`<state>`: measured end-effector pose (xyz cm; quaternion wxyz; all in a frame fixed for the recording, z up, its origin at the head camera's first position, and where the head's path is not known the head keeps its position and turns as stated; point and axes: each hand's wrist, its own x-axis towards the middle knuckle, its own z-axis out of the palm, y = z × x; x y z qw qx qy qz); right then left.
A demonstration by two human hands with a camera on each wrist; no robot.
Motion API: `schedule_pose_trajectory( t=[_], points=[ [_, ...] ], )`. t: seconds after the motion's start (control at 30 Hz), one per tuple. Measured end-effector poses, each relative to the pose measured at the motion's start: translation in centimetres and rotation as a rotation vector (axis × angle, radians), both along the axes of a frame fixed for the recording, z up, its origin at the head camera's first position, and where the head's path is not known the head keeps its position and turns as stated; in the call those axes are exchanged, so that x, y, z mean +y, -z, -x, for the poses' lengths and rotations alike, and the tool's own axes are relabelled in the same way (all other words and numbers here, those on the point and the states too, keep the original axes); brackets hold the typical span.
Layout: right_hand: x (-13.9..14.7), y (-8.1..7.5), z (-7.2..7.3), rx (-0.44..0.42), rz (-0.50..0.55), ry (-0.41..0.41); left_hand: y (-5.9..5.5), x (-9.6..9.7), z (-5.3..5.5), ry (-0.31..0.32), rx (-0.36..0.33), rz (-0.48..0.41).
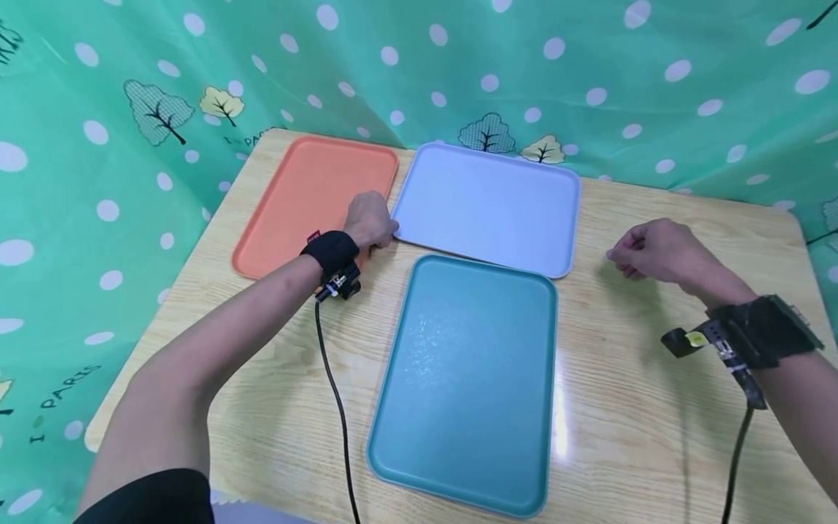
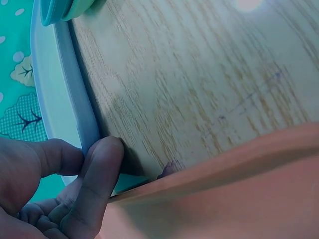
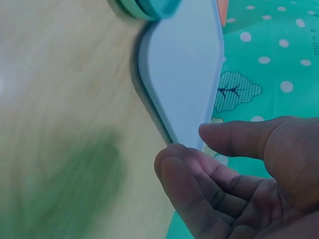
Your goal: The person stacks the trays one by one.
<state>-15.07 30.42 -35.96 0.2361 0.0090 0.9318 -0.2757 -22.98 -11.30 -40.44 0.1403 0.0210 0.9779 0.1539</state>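
Note:
Three empty trays lie on the wooden table point(image 1: 628, 378): an orange tray point(image 1: 308, 196) at the back left, a pale blue tray point(image 1: 487, 204) at the back middle, and a teal tray point(image 1: 471, 378) in front. My left hand point(image 1: 372, 224) pinches the pale blue tray's near-left corner; in the left wrist view the fingers point(image 2: 99, 169) curl against its rim point(image 2: 75, 94), right beside the orange tray point(image 2: 239, 194). My right hand point(image 1: 644, 251) hovers above the table, right of the pale blue tray point(image 3: 184, 64), its fingers point(image 3: 199, 184) loosely curled and holding nothing.
A green polka-dot curtain point(image 1: 589, 73) hangs close behind and to the left of the table. Cables run from both wrist cameras toward the front edge. Bare tabletop shows on either side of the teal tray point(image 3: 149, 7).

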Motion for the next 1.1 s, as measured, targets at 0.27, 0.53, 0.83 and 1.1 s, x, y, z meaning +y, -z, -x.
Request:
schedule_pose_trajectory(
  t=[0.27,0.53,0.83,1.1],
  points=[
    [0.3,-0.9,3.5,0.028,-0.065,-0.012,0.0,-0.1,0.2,-0.008,0.014,0.022],
    [0.1,-1.3,6.6,0.052,-0.113,-0.047,0.1,-0.1,0.2,0.005,0.017,0.055],
    [-0.7,-0.4,9.1,0.089,-0.19,-0.065,0.1,-0.1,0.3,-0.006,0.015,0.013],
    [-1.5,2.0,10.3,0.092,-0.207,-0.006,0.1,-0.1,0.3,-0.019,-0.015,0.05]
  ],
)
